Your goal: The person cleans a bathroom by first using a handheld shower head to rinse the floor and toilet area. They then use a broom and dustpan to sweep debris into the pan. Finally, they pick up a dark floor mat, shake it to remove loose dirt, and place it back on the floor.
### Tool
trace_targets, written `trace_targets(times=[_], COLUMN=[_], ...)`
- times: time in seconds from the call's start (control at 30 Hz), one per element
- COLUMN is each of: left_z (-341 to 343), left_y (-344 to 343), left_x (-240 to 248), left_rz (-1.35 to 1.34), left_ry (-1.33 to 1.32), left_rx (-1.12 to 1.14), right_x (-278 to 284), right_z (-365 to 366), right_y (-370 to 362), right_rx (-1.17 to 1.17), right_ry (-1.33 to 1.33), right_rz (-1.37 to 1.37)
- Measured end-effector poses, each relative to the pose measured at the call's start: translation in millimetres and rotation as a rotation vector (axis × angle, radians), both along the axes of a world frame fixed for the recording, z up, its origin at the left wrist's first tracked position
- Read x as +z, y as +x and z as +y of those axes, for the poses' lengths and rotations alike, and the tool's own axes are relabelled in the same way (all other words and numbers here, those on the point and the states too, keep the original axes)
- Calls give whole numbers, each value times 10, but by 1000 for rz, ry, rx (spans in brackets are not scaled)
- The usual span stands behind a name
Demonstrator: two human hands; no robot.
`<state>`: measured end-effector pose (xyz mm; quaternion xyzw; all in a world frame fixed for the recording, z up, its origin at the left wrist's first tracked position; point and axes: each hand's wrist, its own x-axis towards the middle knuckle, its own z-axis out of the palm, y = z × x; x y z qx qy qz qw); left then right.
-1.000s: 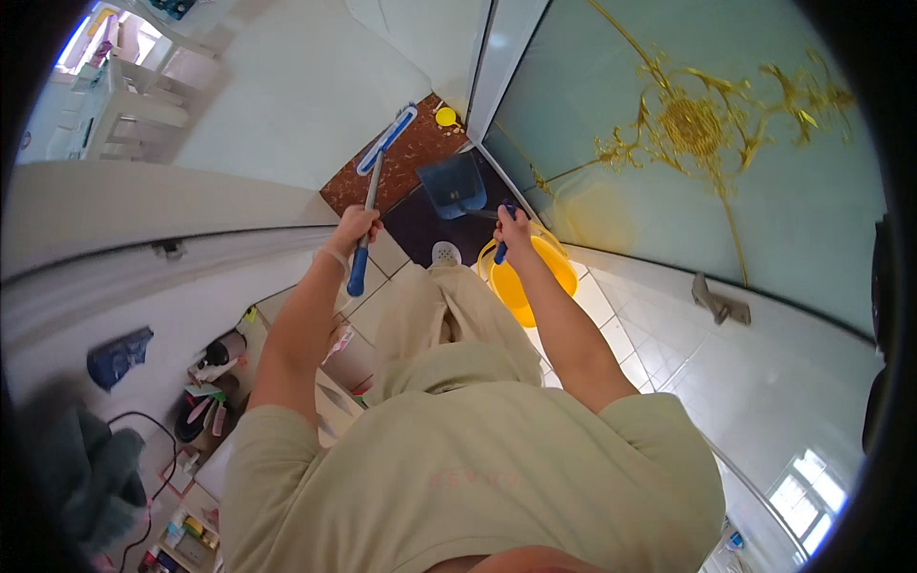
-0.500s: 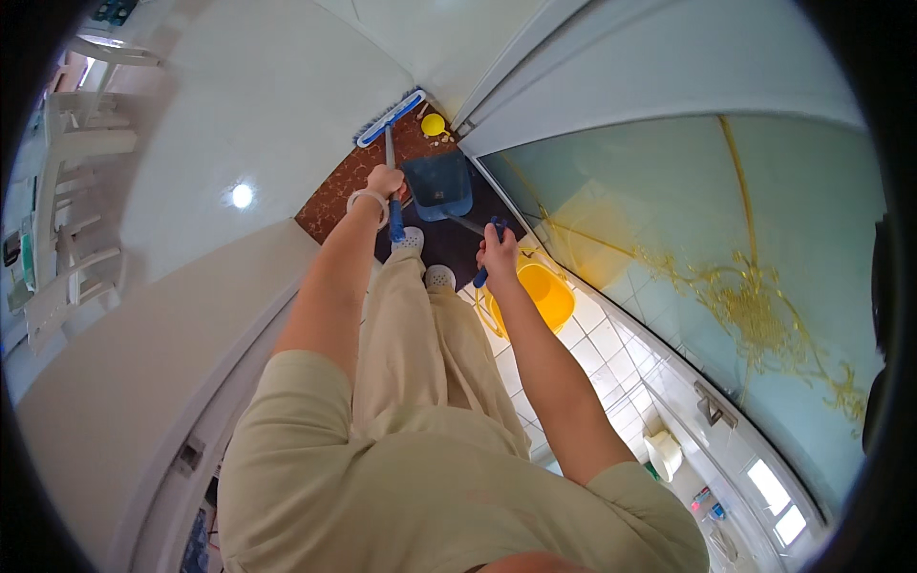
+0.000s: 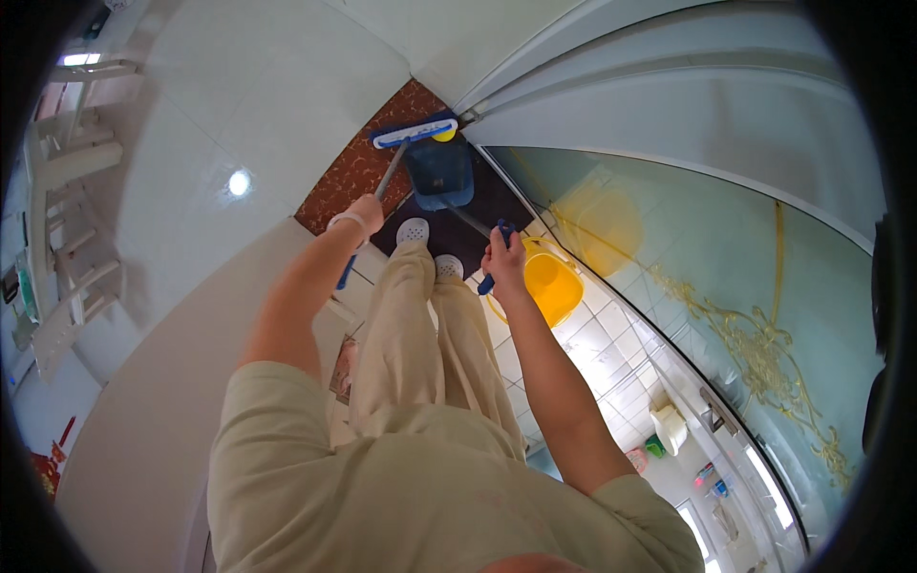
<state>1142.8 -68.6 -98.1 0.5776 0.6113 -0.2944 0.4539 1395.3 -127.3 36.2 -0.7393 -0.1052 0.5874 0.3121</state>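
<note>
Left hand (image 3: pixel 363 215) clenched round the broom (image 3: pixel 392 170); right hand (image 3: pixel 503 258) wrapped about the blue grip of the dustpan (image 3: pixel 441 174). Pan sits over the dark mat (image 3: pixel 490 196), ahead of the shoes (image 3: pixel 413 230); broom head (image 3: pixel 416 134) overlaps its far edge – contact unclear from above. Main risk: if the pan's lip tilts up, loose bits could slip beneath. A hard stroke might knock the small yellow item (image 3: pixel 446 136) (mostly hidden by the broom head) aside. Yellow bucket (image 3: pixel 557 285) near right hand – a careless swing could strike it.
</note>
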Motion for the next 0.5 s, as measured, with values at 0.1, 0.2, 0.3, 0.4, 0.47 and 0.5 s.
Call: trace_targets(times=[0.1, 0.2, 0.3, 0.4, 0.47, 0.5], left_z=[-17, -190, -135, -185, -78, 57], left_y=[-124, -525, -498, -626, -538, -437], left_x=[290, 14, 740, 696, 758, 738], left_rz=[-46, -124, -99, -132, -120, -119], left_ry=[-7, -43, -26, 119, 147, 148], left_rx=[-247, -704, -189, -106, -180, -291], right_x=[20, 49, 56, 65, 33, -68], right_z=[-61, -104, -163, -229, -322, -407], right_y=[2, 43, 133, 146, 191, 228], right_rx=[-56, -13, -9, -16, 15, 50], right_ry=[-1, 13, 22, 35, 63, 81], right_rz=[5, -2, -10, 15, -21, -68])
